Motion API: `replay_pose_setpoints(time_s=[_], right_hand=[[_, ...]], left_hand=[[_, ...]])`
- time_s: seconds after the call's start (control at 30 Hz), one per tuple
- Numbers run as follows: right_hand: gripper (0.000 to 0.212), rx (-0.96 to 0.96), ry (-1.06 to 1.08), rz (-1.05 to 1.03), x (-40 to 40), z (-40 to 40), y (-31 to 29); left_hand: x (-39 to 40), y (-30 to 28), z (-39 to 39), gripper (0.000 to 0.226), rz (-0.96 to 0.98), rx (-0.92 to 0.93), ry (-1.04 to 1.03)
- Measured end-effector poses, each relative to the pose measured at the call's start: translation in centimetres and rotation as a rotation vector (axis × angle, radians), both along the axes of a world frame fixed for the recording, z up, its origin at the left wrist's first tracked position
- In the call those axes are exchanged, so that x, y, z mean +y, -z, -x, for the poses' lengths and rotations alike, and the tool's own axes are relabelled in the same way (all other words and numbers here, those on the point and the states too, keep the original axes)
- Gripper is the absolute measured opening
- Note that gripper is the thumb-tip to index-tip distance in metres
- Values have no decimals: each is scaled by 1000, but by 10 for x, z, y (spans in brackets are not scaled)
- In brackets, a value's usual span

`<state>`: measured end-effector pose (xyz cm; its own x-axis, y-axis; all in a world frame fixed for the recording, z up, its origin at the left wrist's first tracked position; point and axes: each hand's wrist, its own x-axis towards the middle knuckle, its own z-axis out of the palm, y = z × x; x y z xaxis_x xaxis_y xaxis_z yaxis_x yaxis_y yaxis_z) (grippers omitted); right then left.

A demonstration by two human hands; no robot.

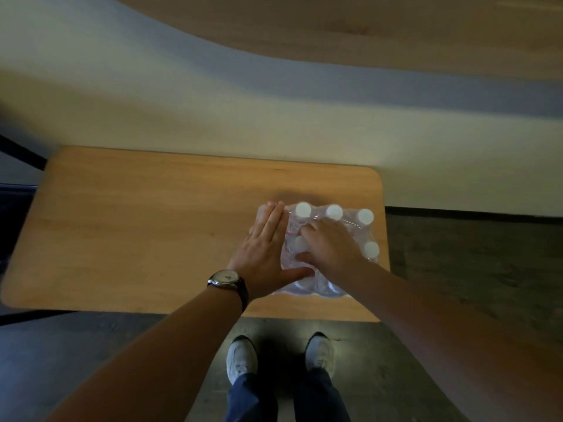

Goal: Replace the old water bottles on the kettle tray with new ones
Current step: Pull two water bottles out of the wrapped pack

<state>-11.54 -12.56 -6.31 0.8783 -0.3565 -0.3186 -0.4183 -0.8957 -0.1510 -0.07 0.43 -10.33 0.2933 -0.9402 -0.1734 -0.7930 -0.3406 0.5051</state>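
Shrink-wrapped pack of water bottles (323,251) is being worked on at the right end of a low wooden table (152,226), and everything else is being placed here relative to that pack. White caps (334,212) are being shown along its far edge and right side. The left hand (268,254), with a wristwatch (227,277) just behind it, is being pressed flat and open against the pack's left side, fingers extended and thumb laid along the near edge. The right hand (327,249) is being curled on top of the pack, fingers bent into the plastic film near a cap; whether film is actually being pinched or only pushed cannot be told. Two white shoes (242,357) are being seen on the dark floor, nearer than the pack.

No kettle tray and no old bottles are being shown anywhere around the pack. The task is therefore being judged as barely begun: the new bottles are apparently still being freed from their wrap. Tearing the film, taking bottles out, removing the old ones and setting the new ones on the tray are all being left to do.
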Motion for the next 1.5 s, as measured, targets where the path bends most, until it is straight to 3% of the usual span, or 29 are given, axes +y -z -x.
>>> replay_pose_setpoints(time_s=[0.13,0.27,0.33,0.43,0.53,0.6,0.67,0.73,0.83,0.9,0.97,1.03,1.13,1.3,1.4,1.5], right_hand=[[42,-37,23,-115,-5,7,-4],[33,-245,219,-496,-8,22,-35],[29,-393,359,-706,-8,31,-54],[30,-732,421,-613,-11,38,-85],[15,-1034,546,-664,-22,23,-114],[13,-1018,619,-679,-28,6,-127],[18,-911,626,-730,-28,-10,-128],[24,-807,620,-770,-27,-19,-120],[45,-628,661,-712,-33,-10,-93],[44,-345,543,-508,-35,14,-63],[35,39,275,-165,-28,35,-30],[38,151,126,96,-23,41,-7],[35,25,110,59,-25,39,5],[42,-374,126,-378,-36,59,-9],[28,-545,284,-632,-29,56,-46],[19,-824,439,-715,-20,35,-83]], left_hand=[[1,2,0,126,26,12,5],[2,-1,-1,130,27,33,16],[3,-5,-2,133,20,70,13],[3,-20,-1,135,9,190,-10],[1,-50,1,131,80,485,-139],[-6,-73,6,117,198,810,-269],[-16,-88,15,87,276,1087,-304],[-22,-93,26,58,255,1210,-340],[-18,-83,30,34,240,1202,-549],[-11,-72,26,25,242,1202,-629],[-8,-67,22,27,235,1236,-657],[-8,-64,19,32,217,1266,-691],[-8,-62,17,41,184,1230,-739],[-6,-67,17,43,187,1189,-770],[-6,-79,17,36,211,1168,-801],[-3,-99,15,21,309,1155,-870]])
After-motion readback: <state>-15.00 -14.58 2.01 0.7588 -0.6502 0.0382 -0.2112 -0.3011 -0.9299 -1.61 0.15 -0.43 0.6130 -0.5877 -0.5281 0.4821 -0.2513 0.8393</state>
